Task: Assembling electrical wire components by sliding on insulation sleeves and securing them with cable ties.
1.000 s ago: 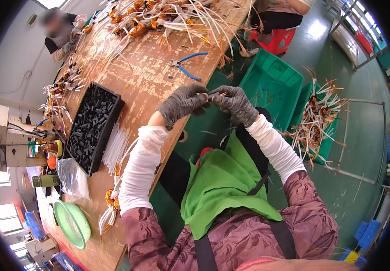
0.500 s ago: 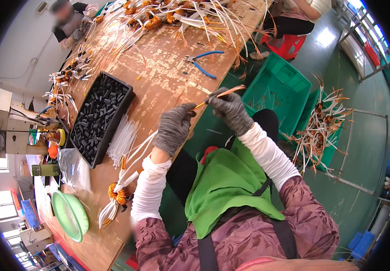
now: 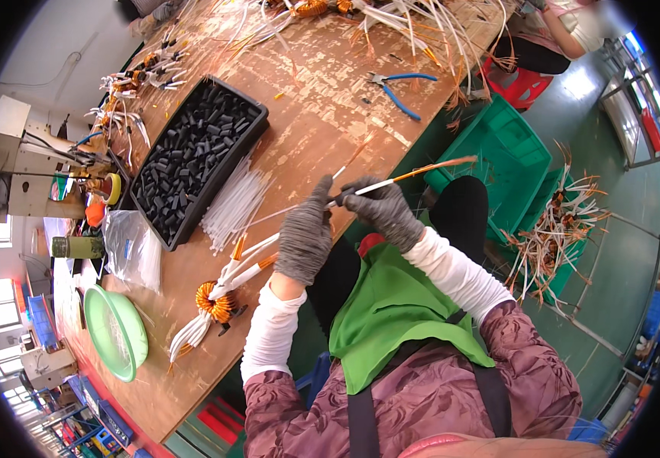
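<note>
My left hand, in a grey knit glove, is closed around white wires leading to a copper-wound ring coil on the table's near edge. One loose wire end with bare copper sticks up past its fingers. My right hand, gloved likewise, pinches a white wire close to the left fingertips. That wire runs on through an orange-yellow stretch to a frayed copper end. A small dark piece shows at the right fingertips; whether it is a sleeve or glove fabric I cannot tell.
Left of my hands lie a black tray of short black sleeves and white plastic strips. Blue-handled cutters lie beyond. A green bowl sits near left. At right are a green crate and coils with wires. Co-workers sit farther off.
My hands have come closer together. The right one now holds a white wire with a longer stretch beyond its fingers, and a second bare end shows above the left. The view has shifted.
</note>
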The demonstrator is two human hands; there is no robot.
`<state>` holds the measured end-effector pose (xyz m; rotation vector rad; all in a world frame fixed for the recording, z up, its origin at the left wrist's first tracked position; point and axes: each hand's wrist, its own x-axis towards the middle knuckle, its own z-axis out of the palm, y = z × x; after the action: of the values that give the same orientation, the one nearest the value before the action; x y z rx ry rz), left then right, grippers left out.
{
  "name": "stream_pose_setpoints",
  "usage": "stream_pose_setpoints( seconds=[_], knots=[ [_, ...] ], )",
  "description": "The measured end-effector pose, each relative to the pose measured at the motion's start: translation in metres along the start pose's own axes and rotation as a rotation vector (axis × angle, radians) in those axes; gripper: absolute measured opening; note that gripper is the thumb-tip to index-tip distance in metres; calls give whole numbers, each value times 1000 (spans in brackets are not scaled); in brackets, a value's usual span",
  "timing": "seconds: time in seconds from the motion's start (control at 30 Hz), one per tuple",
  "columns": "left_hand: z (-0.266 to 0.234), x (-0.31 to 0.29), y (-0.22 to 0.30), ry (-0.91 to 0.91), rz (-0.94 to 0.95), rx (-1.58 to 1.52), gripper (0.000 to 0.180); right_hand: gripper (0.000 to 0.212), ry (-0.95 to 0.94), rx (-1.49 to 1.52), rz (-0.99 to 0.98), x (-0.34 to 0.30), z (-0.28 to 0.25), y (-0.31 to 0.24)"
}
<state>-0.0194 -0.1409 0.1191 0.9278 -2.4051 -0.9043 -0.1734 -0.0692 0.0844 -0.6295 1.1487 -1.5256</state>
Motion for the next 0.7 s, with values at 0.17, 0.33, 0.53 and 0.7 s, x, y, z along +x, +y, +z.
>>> stream_pose_setpoints(
  seconds=[0.17,0.33,0.53,0.7],
  knots=[
    [-19,9,-19,286,111,85,39,25,-56,-86,11,29,35,-31],
    [-34,39,-62,408,5,356,36,36,-209,-193,137,57,33,-47],
    [-10,19,-40,326,135,385,35,37,-158,494,206,13,-50,-23],
    [28,29,-27,144,125,264,34,30,-24,315,59,-7,-76,-32]
  ],
)
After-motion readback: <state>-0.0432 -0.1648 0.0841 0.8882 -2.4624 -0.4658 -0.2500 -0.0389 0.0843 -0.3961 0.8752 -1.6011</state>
